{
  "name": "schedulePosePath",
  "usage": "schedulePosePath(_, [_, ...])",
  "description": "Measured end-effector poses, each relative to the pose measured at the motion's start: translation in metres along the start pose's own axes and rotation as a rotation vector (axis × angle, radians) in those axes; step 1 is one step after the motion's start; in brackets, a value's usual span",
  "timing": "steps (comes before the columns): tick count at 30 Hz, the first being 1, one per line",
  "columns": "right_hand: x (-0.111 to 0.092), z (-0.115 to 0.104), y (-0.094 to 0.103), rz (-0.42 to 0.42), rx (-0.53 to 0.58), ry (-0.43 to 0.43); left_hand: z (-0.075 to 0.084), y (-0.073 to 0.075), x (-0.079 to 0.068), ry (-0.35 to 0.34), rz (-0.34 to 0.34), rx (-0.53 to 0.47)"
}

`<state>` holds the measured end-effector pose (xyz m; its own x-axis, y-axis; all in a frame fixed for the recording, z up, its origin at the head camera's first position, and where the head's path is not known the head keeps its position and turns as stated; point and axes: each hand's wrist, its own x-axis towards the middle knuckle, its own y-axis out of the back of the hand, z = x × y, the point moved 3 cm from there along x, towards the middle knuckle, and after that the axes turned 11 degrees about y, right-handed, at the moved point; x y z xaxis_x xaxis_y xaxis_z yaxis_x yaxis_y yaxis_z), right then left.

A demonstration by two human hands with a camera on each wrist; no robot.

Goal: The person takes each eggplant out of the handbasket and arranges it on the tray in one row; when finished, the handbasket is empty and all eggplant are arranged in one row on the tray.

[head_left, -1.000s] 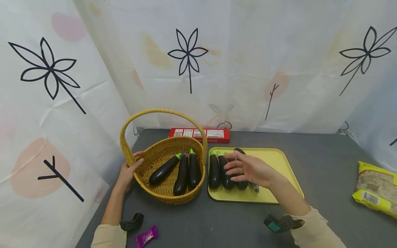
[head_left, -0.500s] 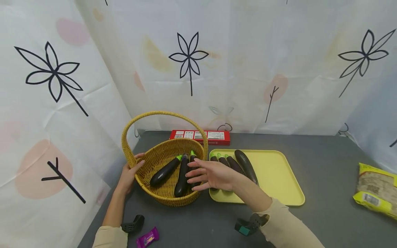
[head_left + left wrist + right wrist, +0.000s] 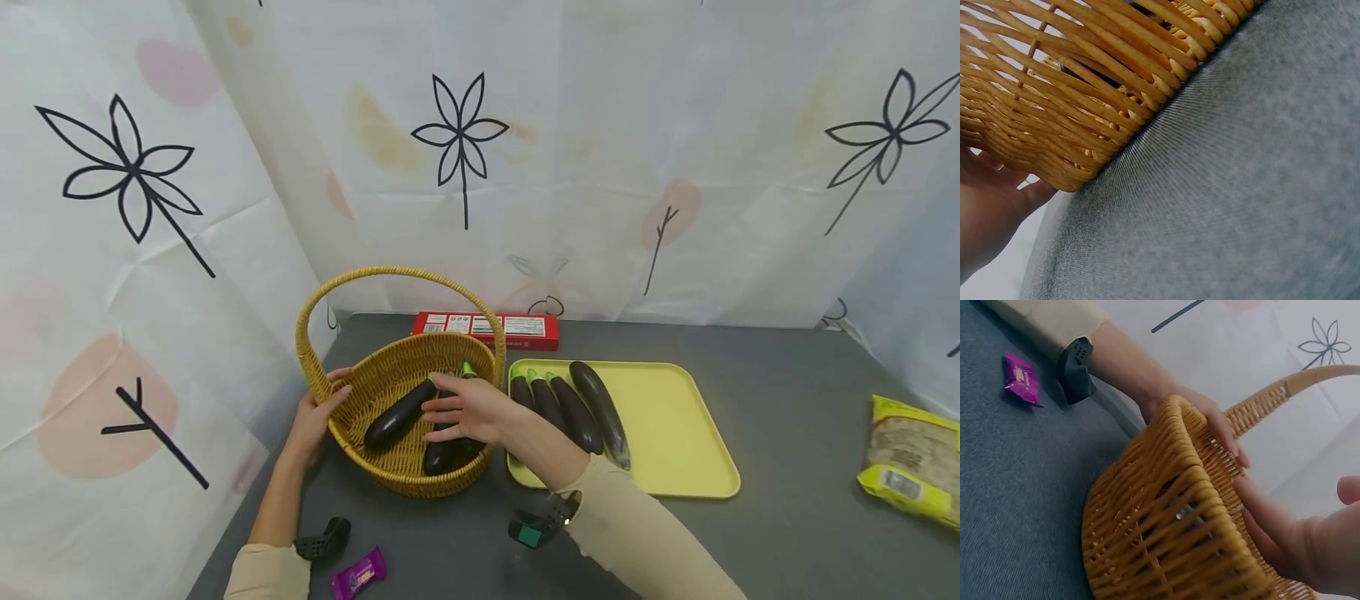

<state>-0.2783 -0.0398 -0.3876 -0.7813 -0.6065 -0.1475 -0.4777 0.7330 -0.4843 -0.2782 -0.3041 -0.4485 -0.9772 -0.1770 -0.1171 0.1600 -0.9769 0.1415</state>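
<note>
A yellow wicker basket [image 3: 416, 483] with a tall arched handle stands at the left of the table. Inside lie three dark eggplants, one of them an eggplant [image 3: 396, 417] slanting along the left. My left hand [image 3: 309, 425] grips the basket's left rim at the foot of the handle, thumb over the edge. Over the basket's right half hovers my right hand [image 3: 472, 408], fingers extended and nothing held, partly hiding two eggplants. To the right, a yellow tray [image 3: 675, 417] bears several more eggplants, among them a dark eggplant [image 3: 600, 408]; my right forearm covers part of them.
Behind the basket lies a red box [image 3: 525, 331]. A purple-wrapped snack [image 3: 359, 573] is near the front edge, by my left wrist. At the far right sits a yellow-and-clear bag [image 3: 907, 458]. Patterned white cloth [image 3: 585, 167] hangs round the table's back and sides.
My right hand has moved left from above the tray to over the basket, fingers still extended. The left hand keeps its place on the basket's rim.
</note>
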Motion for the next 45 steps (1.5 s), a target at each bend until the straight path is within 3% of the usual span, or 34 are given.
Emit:
schedulePosePath(10, [0.023, 0.020, -0.016, 0.136, 0.036, -0.012, 0.001, -0.001, 0.000, 0.004, 0.006, -0.004])
schedulePosePath(18, [0.036, 0.031, -0.028, 0.233, -0.090, -0.010, 0.001, 0.000, -0.001, -0.005, 0.004, 0.013])
schedulePosePath(30, [0.052, 0.035, -0.035, 0.326, -0.139, -0.036, 0.000, 0.000, 0.000, 0.022, 0.013, 0.010])
schedulePosePath(39, [0.059, 0.044, -0.039, 0.385, -0.221, -0.019, 0.000, 0.000, -0.001, -0.012, 0.002, 0.009])
schedulePosePath(45, [0.065, 0.047, -0.040, 0.455, -0.345, -0.014, 0.001, 0.000, -0.002, -0.033, 0.001, 0.008])
